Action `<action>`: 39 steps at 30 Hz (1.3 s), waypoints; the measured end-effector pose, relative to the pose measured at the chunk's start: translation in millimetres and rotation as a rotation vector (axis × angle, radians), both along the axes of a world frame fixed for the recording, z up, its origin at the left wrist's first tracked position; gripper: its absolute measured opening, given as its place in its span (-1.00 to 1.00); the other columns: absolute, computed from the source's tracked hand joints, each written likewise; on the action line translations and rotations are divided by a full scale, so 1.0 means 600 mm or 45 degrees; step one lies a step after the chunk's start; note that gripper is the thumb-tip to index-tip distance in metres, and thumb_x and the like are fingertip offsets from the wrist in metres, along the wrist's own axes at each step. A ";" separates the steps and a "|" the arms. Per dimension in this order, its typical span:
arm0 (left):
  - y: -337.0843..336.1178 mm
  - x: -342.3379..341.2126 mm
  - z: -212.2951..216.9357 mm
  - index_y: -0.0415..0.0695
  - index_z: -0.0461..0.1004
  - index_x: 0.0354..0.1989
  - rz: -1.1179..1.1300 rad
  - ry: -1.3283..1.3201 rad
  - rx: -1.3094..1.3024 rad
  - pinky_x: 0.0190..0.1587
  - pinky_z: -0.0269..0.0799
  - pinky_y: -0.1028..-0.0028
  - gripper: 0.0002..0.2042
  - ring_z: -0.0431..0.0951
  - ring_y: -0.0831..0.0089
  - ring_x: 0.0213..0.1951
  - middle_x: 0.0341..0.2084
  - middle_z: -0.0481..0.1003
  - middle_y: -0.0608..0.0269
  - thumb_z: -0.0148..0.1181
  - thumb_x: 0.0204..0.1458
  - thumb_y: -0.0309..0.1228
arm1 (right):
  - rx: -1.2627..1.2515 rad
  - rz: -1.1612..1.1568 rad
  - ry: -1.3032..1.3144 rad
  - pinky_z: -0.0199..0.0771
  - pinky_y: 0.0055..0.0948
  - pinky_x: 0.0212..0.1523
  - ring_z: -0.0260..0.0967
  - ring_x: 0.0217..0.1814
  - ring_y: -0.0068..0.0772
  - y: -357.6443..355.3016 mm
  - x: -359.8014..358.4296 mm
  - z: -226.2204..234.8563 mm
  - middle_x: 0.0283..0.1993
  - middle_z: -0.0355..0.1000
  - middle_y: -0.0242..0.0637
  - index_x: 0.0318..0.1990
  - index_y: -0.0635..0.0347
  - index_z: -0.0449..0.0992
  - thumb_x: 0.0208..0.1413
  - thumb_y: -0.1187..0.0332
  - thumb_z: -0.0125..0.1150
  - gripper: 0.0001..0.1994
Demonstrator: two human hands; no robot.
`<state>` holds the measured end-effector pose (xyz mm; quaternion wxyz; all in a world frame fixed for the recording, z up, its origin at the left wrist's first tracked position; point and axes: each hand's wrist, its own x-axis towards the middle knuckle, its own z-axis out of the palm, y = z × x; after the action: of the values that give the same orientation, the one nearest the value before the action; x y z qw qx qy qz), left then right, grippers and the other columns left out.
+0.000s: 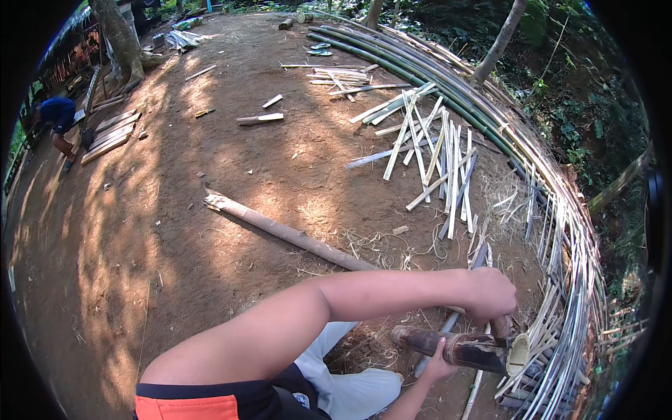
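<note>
My left arm reaches across to the right, and my left hand (pixel 491 292) is closed in a fist. A short brown, rounded piece like a handle (pixel 500 326) shows just below it. Whatever lies beyond that piece is hidden. It meets the dark bamboo section (pixel 479 351), near the end with the pale, cut, hollow face. From below, my right hand (pixel 438 365) grips this bamboo around its middle, thumb along the near side. The section lies roughly crosswise above the ground, beside my grey-trousered legs (pixel 360 392).
A long brown bamboo pole (pixel 294 238) lies ahead. Split strips (pixel 427 150) are scattered beyond, with green poles (pixel 406 63) behind them. Thin slats (pixel 570 280) pile along the right. A person (pixel 57 115) bends by planks (pixel 112 136) at far left.
</note>
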<state>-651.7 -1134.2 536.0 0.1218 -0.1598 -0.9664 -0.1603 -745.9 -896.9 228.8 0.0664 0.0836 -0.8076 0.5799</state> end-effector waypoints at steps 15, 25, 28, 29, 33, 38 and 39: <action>-0.031 -0.019 0.002 -0.10 0.66 -0.37 0.049 -0.018 0.018 -0.28 0.56 0.13 -0.74 0.66 0.07 -0.35 -0.51 0.62 0.11 0.46 -0.25 -0.26 | 0.074 0.172 -0.073 0.42 -0.26 0.24 0.42 0.23 -0.19 0.066 0.046 -0.040 0.25 0.37 0.03 0.40 0.29 0.19 0.13 0.21 0.48 -0.22; -0.026 -0.146 0.034 -0.07 0.61 -0.32 0.178 -0.098 -0.053 -0.24 0.58 0.14 -0.73 0.67 0.08 -0.32 -0.48 0.62 0.11 0.48 -0.19 -0.28 | 0.668 -0.397 -1.081 0.44 -0.19 0.14 0.46 0.08 -0.11 0.348 0.339 -0.374 0.04 0.51 0.05 0.12 0.40 0.40 0.21 0.23 0.34 -0.52; -0.020 -0.189 0.034 -0.04 0.64 -0.27 0.309 -0.115 -0.048 -0.21 0.58 0.15 -0.74 0.67 0.10 -0.33 -0.45 0.64 0.11 0.45 -0.17 -0.27 | 0.707 -0.464 -1.175 0.45 -0.17 0.13 0.47 0.08 -0.07 0.320 0.391 -0.386 0.04 0.51 0.08 0.11 0.40 0.40 0.17 0.21 0.35 -0.50; -0.020 -0.200 0.033 -0.05 0.64 -0.28 0.385 -0.124 -0.098 -0.20 0.59 0.16 -0.74 0.67 0.11 -0.33 -0.44 0.64 0.11 0.45 -0.15 -0.27 | 0.713 -0.461 -1.202 0.45 -0.16 0.13 0.47 0.08 -0.05 0.308 0.407 -0.389 0.04 0.51 0.08 0.11 0.40 0.40 0.16 0.20 0.36 -0.49; -0.007 -0.208 0.047 -0.06 0.66 -0.21 0.511 -0.220 -0.141 -0.12 0.63 0.16 -0.72 0.68 0.10 -0.26 -0.34 0.66 0.10 0.44 -0.09 -0.23 | 0.746 -0.509 -1.261 0.46 -0.13 0.12 0.48 0.08 0.01 0.290 0.446 -0.407 0.05 0.50 0.12 0.10 0.40 0.41 0.12 0.17 0.38 -0.46; 0.008 -0.205 0.043 -0.04 0.68 -0.21 0.572 -0.234 -0.159 -0.11 0.64 0.16 -0.73 0.70 0.14 -0.25 -0.35 0.67 0.12 0.44 -0.08 -0.23 | 0.810 -0.554 -1.263 0.47 -0.09 0.11 0.48 0.07 0.08 0.279 0.502 -0.440 0.05 0.50 0.16 0.09 0.41 0.41 0.06 0.14 0.41 -0.43; 0.012 -0.209 0.035 -0.08 0.67 -0.28 0.574 -0.177 -0.137 -0.19 0.60 0.21 -0.77 0.67 0.18 -0.34 -0.44 0.65 0.14 0.47 -0.11 -0.29 | 0.828 -0.579 -1.250 0.47 -0.08 0.11 0.48 0.07 0.10 0.285 0.513 -0.453 0.05 0.50 0.17 0.08 0.41 0.41 0.05 0.13 0.42 -0.42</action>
<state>-777.0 -1126.8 556.8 0.0790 0.0652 -0.9908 -0.0880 -438.2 -726.1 -42.8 -0.2191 -0.3500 -0.8766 0.2470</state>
